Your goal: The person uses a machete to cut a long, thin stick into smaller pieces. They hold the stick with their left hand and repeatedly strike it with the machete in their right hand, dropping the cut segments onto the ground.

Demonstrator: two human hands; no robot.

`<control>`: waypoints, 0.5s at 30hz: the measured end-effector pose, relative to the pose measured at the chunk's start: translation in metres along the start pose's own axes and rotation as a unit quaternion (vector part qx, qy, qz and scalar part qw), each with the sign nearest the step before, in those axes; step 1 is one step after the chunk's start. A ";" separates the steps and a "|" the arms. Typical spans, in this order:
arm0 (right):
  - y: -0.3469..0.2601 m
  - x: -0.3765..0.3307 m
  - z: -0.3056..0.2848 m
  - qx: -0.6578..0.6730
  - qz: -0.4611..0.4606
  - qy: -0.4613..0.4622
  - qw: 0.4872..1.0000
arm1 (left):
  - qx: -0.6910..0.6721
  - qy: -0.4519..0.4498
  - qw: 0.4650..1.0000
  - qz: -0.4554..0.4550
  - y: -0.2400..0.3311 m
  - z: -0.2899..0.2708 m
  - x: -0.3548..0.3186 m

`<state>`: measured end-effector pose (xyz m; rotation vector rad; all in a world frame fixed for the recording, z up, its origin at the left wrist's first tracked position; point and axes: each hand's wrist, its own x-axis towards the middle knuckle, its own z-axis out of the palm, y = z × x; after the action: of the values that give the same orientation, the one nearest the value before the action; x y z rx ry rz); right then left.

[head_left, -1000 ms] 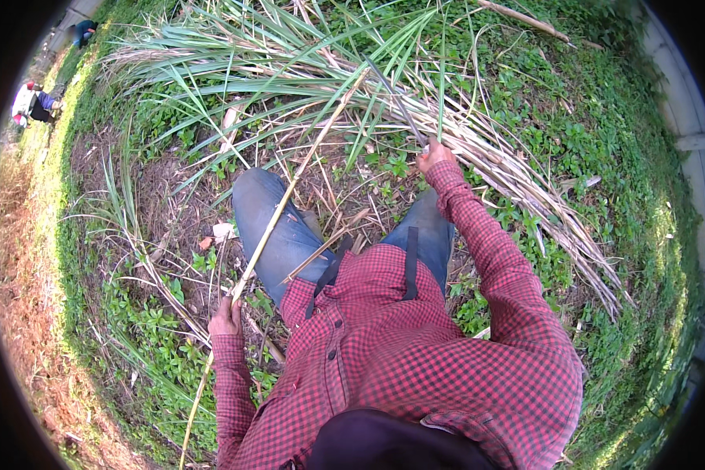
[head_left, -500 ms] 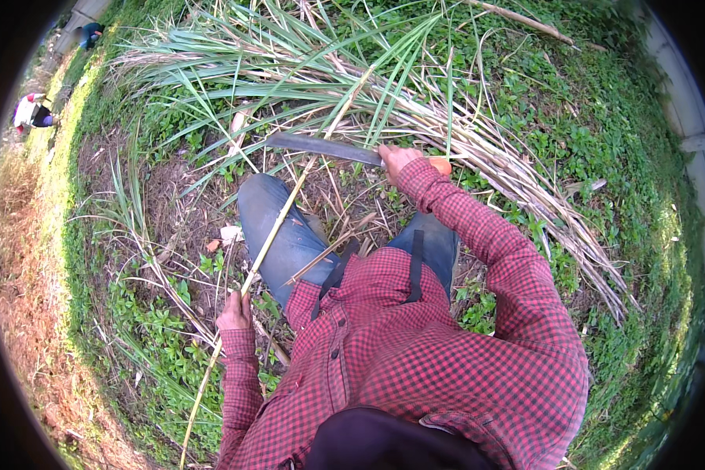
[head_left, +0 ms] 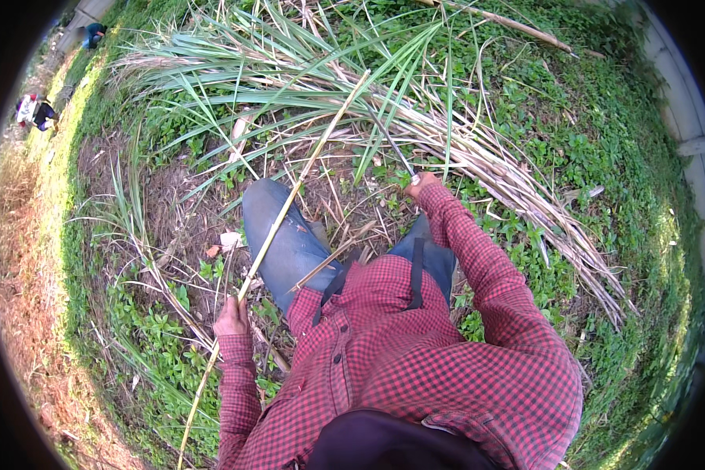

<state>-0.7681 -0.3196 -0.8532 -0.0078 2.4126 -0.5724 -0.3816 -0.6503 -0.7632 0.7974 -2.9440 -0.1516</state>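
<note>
My left hand is closed around a long, pale yellow cane stalk. The bare stalk slants from low on the left, across my left thigh, to its upper end over the green leaves. In my right hand is a machete, gripped at the handle, which my fingers hide. Its blade, seen nearly edge-on, points up and left, to the right of the stalk and apart from it. Beyond both hands lies a large heap of cut leafy canes, green leaves to the left and dry stems to the right.
A loose leafy cane lies left of my legs. A short stick rests by my left thigh. Another pole lies at the far right. Two people are at the far left. A pale wall stands at the right edge.
My right hand has moved slightly right and nearer me, and the machete blade has swung from pointing left across the stalk to pointing up, away from it. My left hand keeps its grip.
</note>
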 end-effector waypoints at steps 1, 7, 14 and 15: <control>0.003 -0.004 0.006 0.018 -0.003 0.029 0.999 | -0.008 -0.005 1.000 -0.017 0.001 0.001 0.000; -0.029 -0.050 -0.006 -0.080 -0.155 0.131 0.976 | -0.009 -0.068 0.996 -0.049 0.005 -0.001 0.006; -0.064 -0.088 0.038 -0.102 -0.390 0.114 0.908 | -0.070 -0.137 0.984 -0.086 0.024 -0.009 0.033; -0.066 -0.091 0.045 -0.098 -0.379 0.110 0.914 | -0.087 -0.140 0.982 -0.089 0.023 -0.007 0.032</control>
<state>-0.6783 -0.3839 -0.8031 -1.0533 2.6307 -0.6839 -0.4198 -0.6476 -0.7519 1.0925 -3.0490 -0.5687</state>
